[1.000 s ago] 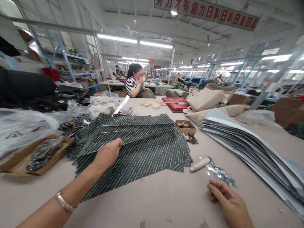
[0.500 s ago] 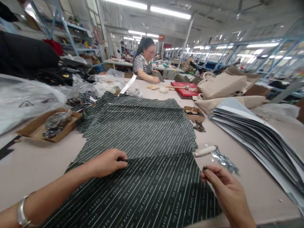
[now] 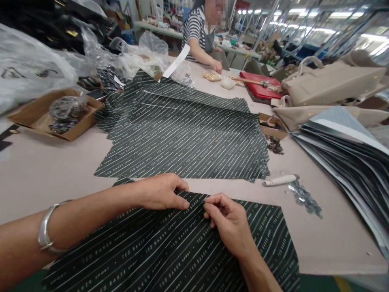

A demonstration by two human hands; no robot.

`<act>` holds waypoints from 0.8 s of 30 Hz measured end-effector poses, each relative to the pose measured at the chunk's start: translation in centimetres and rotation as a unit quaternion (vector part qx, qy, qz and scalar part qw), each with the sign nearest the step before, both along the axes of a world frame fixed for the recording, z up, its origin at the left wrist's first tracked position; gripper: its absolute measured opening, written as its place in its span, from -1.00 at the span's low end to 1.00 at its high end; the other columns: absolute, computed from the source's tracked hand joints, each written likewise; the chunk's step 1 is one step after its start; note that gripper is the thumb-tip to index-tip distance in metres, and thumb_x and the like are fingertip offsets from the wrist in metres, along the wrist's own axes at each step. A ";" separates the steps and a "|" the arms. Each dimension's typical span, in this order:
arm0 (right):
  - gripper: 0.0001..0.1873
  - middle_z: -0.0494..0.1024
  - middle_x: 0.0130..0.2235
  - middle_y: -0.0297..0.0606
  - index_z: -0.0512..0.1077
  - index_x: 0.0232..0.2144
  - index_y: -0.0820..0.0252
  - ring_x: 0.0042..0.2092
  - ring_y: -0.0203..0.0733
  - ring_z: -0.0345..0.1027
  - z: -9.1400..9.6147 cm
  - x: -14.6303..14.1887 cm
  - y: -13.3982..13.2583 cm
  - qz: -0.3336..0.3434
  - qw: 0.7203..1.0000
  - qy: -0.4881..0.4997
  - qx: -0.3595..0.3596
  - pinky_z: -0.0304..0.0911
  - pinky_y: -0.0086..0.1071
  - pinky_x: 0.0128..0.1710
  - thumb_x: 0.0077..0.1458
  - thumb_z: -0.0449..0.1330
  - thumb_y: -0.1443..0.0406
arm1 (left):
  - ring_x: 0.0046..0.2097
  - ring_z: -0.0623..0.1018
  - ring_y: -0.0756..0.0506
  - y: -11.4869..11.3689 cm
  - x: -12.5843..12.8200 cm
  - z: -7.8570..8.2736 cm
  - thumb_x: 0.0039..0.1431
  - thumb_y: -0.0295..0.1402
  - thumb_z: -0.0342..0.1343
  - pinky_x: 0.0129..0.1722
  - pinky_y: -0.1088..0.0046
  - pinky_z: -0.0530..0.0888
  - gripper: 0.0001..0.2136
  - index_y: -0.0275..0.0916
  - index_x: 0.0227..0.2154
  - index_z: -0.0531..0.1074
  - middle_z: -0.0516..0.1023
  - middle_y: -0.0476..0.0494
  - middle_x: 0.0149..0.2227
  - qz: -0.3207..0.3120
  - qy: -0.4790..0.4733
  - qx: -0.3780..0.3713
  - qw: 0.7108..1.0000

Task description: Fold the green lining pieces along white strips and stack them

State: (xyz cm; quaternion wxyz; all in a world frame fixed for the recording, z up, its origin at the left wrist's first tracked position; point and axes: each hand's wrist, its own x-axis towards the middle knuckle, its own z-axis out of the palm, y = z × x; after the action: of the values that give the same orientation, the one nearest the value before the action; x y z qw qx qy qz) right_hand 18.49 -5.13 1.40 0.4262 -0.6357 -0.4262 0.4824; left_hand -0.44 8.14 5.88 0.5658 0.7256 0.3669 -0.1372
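In front of me lies a dark green lining fabric (image 3: 170,247) with white diagonal stripes and lettering. My left hand (image 3: 164,192) pinches its upper edge between thumb and fingers; a silver bangle (image 3: 45,231) circles that wrist. Close to its right, my right hand (image 3: 226,219) has its fingertips pinched together against the same edge. The small dark piece seen in those fingers earlier is hidden now. Beyond both hands, more of this printed fabric (image 3: 182,142) is spread in a layered pile.
At right lie a pale stick-like tool (image 3: 281,180), silver metal discs (image 3: 305,198) and stacked dark panels (image 3: 346,162). A cardboard tray (image 3: 71,132) with wrapped parts stands left. Beige bags (image 3: 331,89) and a red item (image 3: 261,86) lie farther back. A co-worker (image 3: 197,36) works across the table.
My left hand has drawn the front fabric piece toward me, opening a gap from the pile. My right hand has moved left from the fabric's right side to its upper edge. My view has tilted down.
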 end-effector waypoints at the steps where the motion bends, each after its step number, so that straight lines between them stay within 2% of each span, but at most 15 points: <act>1: -0.82 0.54 -0.51 -0.35 0.54 -0.35 0.20 -0.56 -0.37 0.30 0.0 0.1 -0.1 0.001 1.000 0.002 -0.001 0.25 -0.51 -0.56 0.13 0.26 0.19 | -0.47 0.35 -0.01 -0.1 0.2 -0.2 0.02 -0.11 0.16 -0.50 0.51 0.20 -0.75 -0.18 -0.36 0.53 0.43 0.06 -0.50 0.000 -0.008 -0.019 1.000; 3: -0.83 0.55 -0.52 -0.35 0.54 -0.35 0.20 -0.57 -0.38 0.32 0.2 0.3 -0.2 0.003 1.000 0.005 -0.006 0.26 -0.52 -0.56 0.12 0.26 0.21 | -0.45 0.37 -0.01 -0.4 0.5 -0.6 0.01 -0.08 0.15 -0.47 0.51 0.26 -0.70 -0.20 -0.33 0.53 0.45 0.03 -0.46 0.020 -0.034 -0.085 0.996; 6: -0.85 0.56 -0.53 -0.34 0.54 -0.35 0.20 -0.57 -0.38 0.34 0.4 0.4 -0.4 0.000 1.000 0.017 -0.012 0.28 -0.53 -0.57 0.12 0.27 0.22 | -0.45 0.38 0.00 -0.9 0.9 -1.1 -0.06 -0.12 0.22 -0.45 0.51 0.31 -0.68 -0.26 -0.32 0.53 0.47 -0.02 -0.44 0.086 -0.072 -0.201 0.973; 9: -0.86 0.57 -0.53 -0.34 0.54 -0.35 0.21 -0.56 -0.37 0.38 0.4 0.5 -0.6 -0.002 1.000 0.029 -0.004 0.31 -0.53 -0.56 0.12 0.27 0.23 | -0.48 0.34 0.03 -1.3 1.2 -1.0 -0.10 -0.19 0.25 -0.50 0.56 0.26 -0.70 -0.27 -0.31 0.54 0.47 -0.02 -0.45 0.132 -0.067 -0.252 0.956; 12: -0.87 0.58 -0.53 -0.33 0.54 -0.36 0.21 -0.55 -0.36 0.41 0.6 0.7 -0.7 0.002 1.000 0.030 0.003 0.34 -0.53 -0.55 0.12 0.28 0.25 | -0.51 0.31 0.05 -1.3 1.4 -0.7 -0.13 -0.22 0.26 -0.55 0.60 0.20 -0.72 -0.25 -0.34 0.54 0.45 0.00 -0.48 0.149 -0.050 -0.265 0.951; 17: -0.89 0.57 -0.53 -0.35 0.54 -0.36 0.20 -0.55 -0.35 0.41 0.7 0.8 -0.7 0.010 1.000 0.020 0.010 0.34 -0.52 -0.55 0.13 0.27 0.27 | -0.49 0.34 0.04 -1.2 1.6 -0.6 -0.16 -0.24 0.25 -0.55 0.59 0.24 -0.71 -0.22 -0.32 0.55 0.50 -0.01 -0.45 0.153 -0.051 -0.262 0.952; 24: -0.89 0.56 -0.53 -0.35 0.55 -0.36 0.20 -0.56 -0.38 0.38 0.7 0.7 -0.7 0.015 1.000 0.010 0.006 0.29 -0.53 -0.55 0.15 0.25 0.28 | -0.42 0.43 -0.02 -1.2 1.7 -0.6 -0.12 -0.19 0.21 -0.48 0.53 0.36 -0.68 -0.20 -0.27 0.57 0.56 -0.04 -0.37 0.118 -0.047 -0.217 0.968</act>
State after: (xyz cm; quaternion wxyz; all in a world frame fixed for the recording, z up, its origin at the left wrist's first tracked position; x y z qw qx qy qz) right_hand 19.17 -5.86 2.05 0.4271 -0.6219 -0.4345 0.4920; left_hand 1.27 6.91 5.31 0.7386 0.5423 0.3847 -0.1116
